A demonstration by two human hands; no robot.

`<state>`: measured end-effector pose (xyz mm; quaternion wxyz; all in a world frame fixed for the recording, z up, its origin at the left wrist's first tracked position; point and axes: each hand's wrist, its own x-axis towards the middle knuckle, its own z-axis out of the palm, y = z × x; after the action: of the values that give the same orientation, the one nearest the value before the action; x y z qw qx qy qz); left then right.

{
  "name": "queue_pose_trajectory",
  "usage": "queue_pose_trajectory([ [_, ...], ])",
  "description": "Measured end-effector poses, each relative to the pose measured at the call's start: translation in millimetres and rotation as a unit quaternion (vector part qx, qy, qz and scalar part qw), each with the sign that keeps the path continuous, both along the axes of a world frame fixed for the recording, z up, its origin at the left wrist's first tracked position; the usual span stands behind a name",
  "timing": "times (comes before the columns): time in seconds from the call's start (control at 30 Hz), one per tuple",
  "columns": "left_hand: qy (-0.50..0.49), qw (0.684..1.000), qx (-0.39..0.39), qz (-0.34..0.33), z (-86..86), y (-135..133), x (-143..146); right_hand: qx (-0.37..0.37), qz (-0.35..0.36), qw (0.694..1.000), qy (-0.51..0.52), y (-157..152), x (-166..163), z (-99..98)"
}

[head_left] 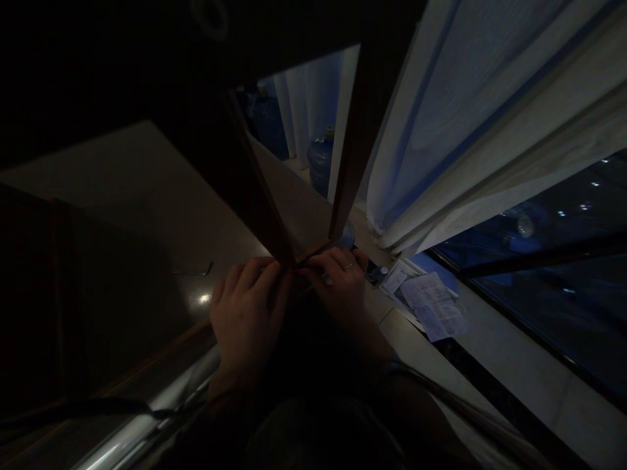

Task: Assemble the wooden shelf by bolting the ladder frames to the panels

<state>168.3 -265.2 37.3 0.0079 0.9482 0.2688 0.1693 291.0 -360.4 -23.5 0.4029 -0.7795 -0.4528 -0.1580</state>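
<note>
The picture is very dark. A dark wooden frame, perhaps of a piece of furniture, has one leg running down to my hands and a second leg to its right. A short crosspiece joins them near the bottom. My left hand is closed with its fingers curled over the lower end of the left leg. Wearing a ring, my right hand has its fingers pinched together at the same corner; what they hold is hidden. An L-shaped hex key lies on the shiny surface to the left.
White curtains hang at the right beside a dark window. Papers lie on the floor below them. A large blue water bottle stands behind the frame. A shiny metal tube crosses the lower left.
</note>
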Motion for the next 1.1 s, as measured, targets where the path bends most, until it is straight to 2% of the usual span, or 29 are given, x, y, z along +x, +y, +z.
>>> queue_pose_trajectory([
  [0.17,0.001,1.000,-0.007,0.001,0.5,0.0,0.4,0.020,-0.039,0.999,0.008,2.1,0.0,-3.1],
  [0.47,0.012,1.000,-0.022,-0.007,3.8,-0.3,-0.2,-0.001,0.006,1.000,0.011,3.5,0.1,-1.7],
  [0.6,0.011,0.994,-0.099,-0.034,8.5,2.3,-3.1,0.008,-0.024,0.999,0.024,3.5,2.2,-3.6],
  [0.73,-0.018,0.979,-0.191,-0.068,15.9,11.8,-15.5,-0.023,-0.013,0.999,0.032,3.5,2.9,-2.6],
  [0.8,-0.027,0.981,-0.185,-0.050,20.7,18.8,-24.4,-0.025,-0.010,0.999,0.032,3.2,2.5,-1.9],
  [0.93,-0.045,0.987,-0.153,0.036,28.4,33.4,-40.8,-0.012,0.005,1.000,0.027,2.2,1.1,-1.4],
  [1.1,-0.075,0.981,-0.149,0.097,26.3,40.8,-49.2,0.015,0.022,0.999,0.034,2.8,-1.0,1.2],
])
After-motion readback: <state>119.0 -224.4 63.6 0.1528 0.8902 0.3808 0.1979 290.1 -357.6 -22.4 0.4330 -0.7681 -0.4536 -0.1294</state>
